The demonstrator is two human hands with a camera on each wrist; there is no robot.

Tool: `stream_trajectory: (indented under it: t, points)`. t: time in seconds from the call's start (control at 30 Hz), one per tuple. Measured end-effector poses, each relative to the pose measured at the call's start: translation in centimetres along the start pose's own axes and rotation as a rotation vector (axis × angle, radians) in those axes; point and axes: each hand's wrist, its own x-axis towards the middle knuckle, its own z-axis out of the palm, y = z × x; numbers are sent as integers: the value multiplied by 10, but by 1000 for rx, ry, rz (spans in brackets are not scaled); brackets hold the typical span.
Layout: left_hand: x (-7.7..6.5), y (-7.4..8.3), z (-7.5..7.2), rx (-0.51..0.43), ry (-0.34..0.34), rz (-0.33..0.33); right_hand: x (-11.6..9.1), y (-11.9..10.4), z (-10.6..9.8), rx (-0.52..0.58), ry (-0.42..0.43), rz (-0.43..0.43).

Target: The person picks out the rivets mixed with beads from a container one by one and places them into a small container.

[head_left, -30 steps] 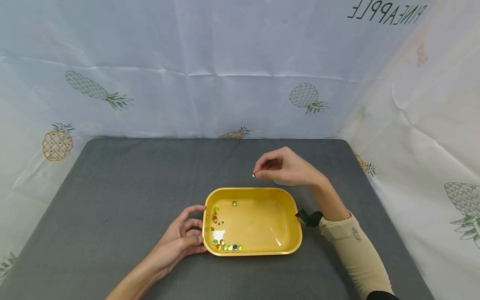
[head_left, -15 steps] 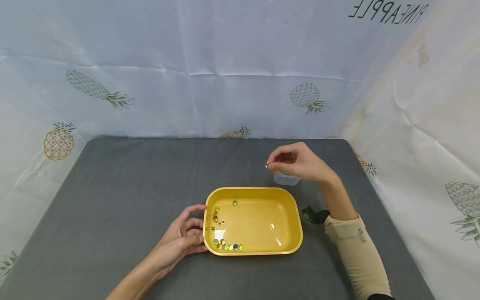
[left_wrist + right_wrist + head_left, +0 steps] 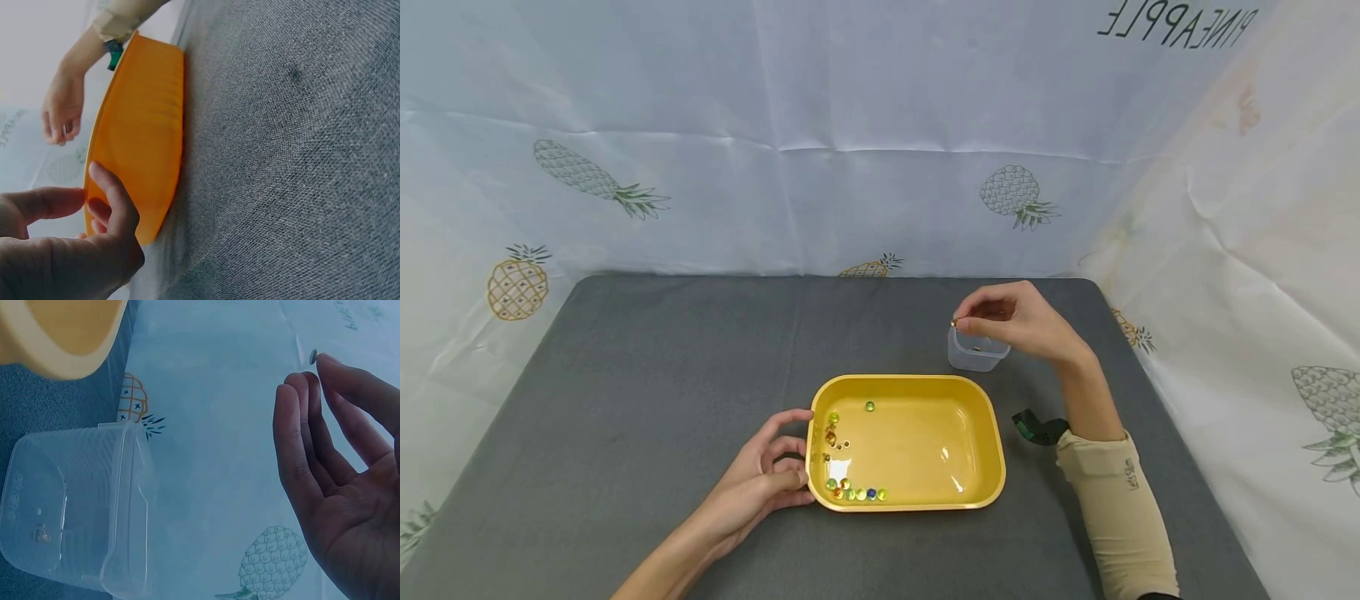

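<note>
My left hand point(image 3: 756, 479) holds the left end of a yellow tray point(image 3: 925, 507), its bent fingers against the outer wall and rim. Inside that tray lie several glass marbles point(image 3: 861, 494), green, amber and blue, and several small gold beads point(image 3: 838, 447). Between thumb and forefinger, my right hand point(image 3: 1022, 321) pinches a small gold bead point(image 3: 954, 323). This hand is above a clear plastic container point(image 3: 973, 360) behind the tray, with the bead near the container's left rim. In the right wrist view a few small pieces point(image 3: 42, 534) show at the container's bottom.
A grey cloth-covered table point(image 3: 647, 400) bears the tray and the container. A white curtain point(image 3: 880, 83) printed with pineapples hangs behind and at the sides. A dark green strap end point(image 3: 1037, 429) sticks out from my right wrist.
My right hand has moved right and slightly away with the gold bead, from behind the tray to over the clear container, which now shows more. My left hand and the tray stay put.
</note>
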Motion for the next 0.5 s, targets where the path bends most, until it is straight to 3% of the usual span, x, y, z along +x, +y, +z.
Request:
stream_trajectory:
  t: [0.27, 0.5]
  points:
    - [0, 0, 0, 1, 2, -2, -4, 7, -4, -23, 20, -34]
    - [0, 1, 1, 1, 4, -4, -6, 17, -9, -30, 47, 14]
